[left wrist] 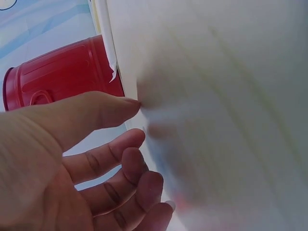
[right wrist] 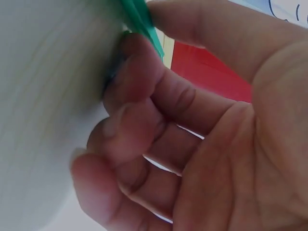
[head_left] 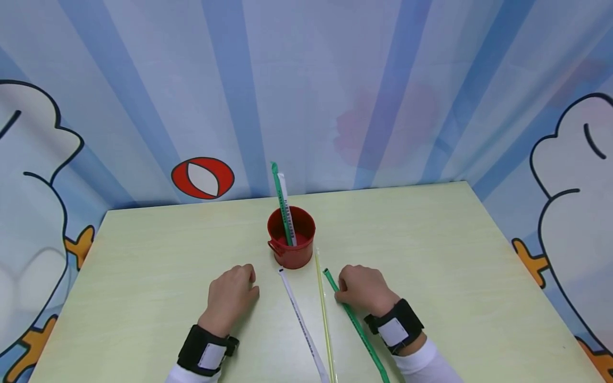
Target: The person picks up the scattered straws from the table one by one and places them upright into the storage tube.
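My right hand pinches a long green wrapped straw near its upper end. Thumb and index finger lie on either side of the green straw in the right wrist view. My left hand rests at the table left of the straws, fingers loosely curled and holding nothing. Between the hands lie a white wrapped straw with printing and a thin yellow straw. Behind them stands a small red bucket, with a green straw and a white straw leaning upright in it.
The pale wood-look table ends at the back against a blue striped curtain with printed cartoon figures. The bucket's small side handle points toward the left front. Black straps sit on both wrists.
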Demonstrator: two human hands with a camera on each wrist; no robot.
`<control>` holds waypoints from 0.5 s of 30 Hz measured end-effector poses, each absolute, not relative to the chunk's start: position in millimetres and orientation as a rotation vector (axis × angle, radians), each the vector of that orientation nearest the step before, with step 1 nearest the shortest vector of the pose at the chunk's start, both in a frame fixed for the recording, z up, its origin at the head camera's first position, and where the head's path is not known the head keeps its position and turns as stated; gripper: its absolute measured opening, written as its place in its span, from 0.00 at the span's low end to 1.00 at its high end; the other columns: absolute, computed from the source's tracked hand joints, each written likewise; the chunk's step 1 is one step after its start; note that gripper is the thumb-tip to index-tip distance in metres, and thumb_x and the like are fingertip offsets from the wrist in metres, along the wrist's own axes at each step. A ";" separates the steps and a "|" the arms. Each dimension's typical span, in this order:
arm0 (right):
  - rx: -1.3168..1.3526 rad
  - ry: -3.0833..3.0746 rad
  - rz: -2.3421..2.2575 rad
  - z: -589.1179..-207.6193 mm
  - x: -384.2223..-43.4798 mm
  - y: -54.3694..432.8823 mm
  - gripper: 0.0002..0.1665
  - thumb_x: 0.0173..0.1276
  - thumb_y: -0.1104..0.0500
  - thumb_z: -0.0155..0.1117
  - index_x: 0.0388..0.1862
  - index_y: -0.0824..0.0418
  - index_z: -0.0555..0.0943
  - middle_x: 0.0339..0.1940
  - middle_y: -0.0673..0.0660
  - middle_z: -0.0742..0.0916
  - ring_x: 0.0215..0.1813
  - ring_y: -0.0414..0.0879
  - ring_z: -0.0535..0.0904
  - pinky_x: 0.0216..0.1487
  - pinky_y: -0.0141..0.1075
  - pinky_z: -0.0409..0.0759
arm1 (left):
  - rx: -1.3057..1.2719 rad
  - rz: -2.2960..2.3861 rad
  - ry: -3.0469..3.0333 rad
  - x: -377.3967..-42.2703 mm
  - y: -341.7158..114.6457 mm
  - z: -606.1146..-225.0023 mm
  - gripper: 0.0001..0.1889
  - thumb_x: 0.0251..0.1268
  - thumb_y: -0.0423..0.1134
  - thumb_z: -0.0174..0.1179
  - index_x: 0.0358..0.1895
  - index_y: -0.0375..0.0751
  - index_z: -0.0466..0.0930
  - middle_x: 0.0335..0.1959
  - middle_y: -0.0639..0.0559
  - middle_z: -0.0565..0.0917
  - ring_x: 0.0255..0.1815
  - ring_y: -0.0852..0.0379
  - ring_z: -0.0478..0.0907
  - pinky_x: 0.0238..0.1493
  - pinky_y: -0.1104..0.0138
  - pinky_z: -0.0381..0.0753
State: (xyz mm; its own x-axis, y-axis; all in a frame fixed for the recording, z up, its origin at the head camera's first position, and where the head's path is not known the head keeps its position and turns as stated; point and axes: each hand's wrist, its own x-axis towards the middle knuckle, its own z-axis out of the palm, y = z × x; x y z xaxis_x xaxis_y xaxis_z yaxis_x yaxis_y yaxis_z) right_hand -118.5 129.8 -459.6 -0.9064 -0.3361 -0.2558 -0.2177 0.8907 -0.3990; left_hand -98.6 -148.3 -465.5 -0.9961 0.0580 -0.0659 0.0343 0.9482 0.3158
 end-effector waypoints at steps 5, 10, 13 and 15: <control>-0.418 2.735 -0.523 -460.5 -118.6 128.8 0.18 0.60 0.60 0.71 0.14 0.55 0.75 0.12 0.46 0.71 0.18 0.41 0.67 0.21 0.33 0.60 | 0.074 0.489 3.030 -98.1 -148.6 -464.9 0.08 0.58 0.34 0.70 0.32 0.40 0.79 0.22 0.52 0.76 0.24 0.56 0.71 0.24 0.63 0.72; -0.412 2.730 -0.519 -459.6 -119.0 128.5 0.18 0.60 0.61 0.71 0.14 0.55 0.75 0.12 0.46 0.71 0.18 0.41 0.67 0.21 0.33 0.60 | 0.075 0.493 3.020 -97.7 -148.8 -464.6 0.08 0.59 0.34 0.70 0.32 0.40 0.79 0.22 0.51 0.76 0.24 0.56 0.71 0.24 0.64 0.71; -0.412 2.731 -0.529 -458.9 -119.5 129.2 0.17 0.59 0.61 0.70 0.14 0.55 0.75 0.12 0.46 0.71 0.18 0.41 0.67 0.21 0.33 0.60 | 0.070 0.497 3.009 -97.5 -148.7 -463.9 0.08 0.59 0.34 0.70 0.32 0.40 0.79 0.22 0.51 0.76 0.24 0.56 0.70 0.25 0.64 0.71; -0.415 2.738 -0.539 -458.9 -120.0 130.1 0.17 0.59 0.60 0.69 0.14 0.55 0.74 0.12 0.46 0.70 0.18 0.41 0.67 0.21 0.33 0.60 | 0.067 0.498 3.004 -97.4 -148.6 -463.7 0.07 0.59 0.34 0.70 0.32 0.40 0.79 0.22 0.51 0.76 0.24 0.56 0.70 0.25 0.64 0.71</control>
